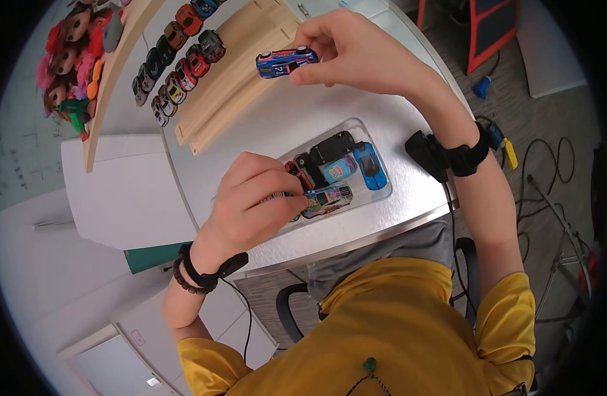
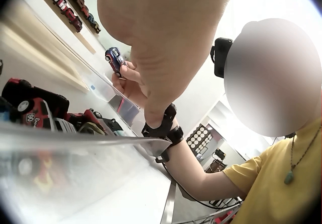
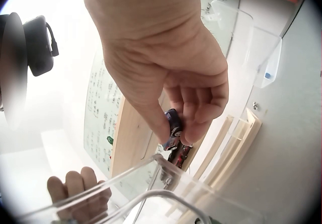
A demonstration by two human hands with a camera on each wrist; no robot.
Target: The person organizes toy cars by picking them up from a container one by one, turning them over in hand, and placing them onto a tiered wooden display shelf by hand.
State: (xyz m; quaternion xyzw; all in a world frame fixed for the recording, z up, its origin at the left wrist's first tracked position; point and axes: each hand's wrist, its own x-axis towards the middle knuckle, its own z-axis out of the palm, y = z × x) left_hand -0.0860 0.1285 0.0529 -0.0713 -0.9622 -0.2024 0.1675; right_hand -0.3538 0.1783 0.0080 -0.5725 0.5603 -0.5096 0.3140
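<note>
My right hand (image 1: 346, 53) holds up a blue toy car (image 1: 287, 63) with red trim between thumb and fingers, above the table and away from the box. The right wrist view also shows this car (image 3: 172, 128) pinched at the fingertips. My left hand (image 1: 254, 201) is over the left end of a clear plastic box (image 1: 380, 196), its fingers bent down among toy cars. I cannot tell whether it grips one. Inside the box are a patterned car (image 1: 328, 198), a bright blue car (image 1: 369, 166), a black car (image 1: 333, 146) and others.
Beyond the box stands a tiered wooden rack (image 1: 231, 99). Rows of toy cars (image 1: 186, 74) line the wall side, beneath a wooden shelf (image 1: 112, 92) bearing dolls (image 1: 69, 49). The metal table's edge (image 1: 356, 232) runs close to my body. Cables (image 1: 547, 148) lie on the floor at right.
</note>
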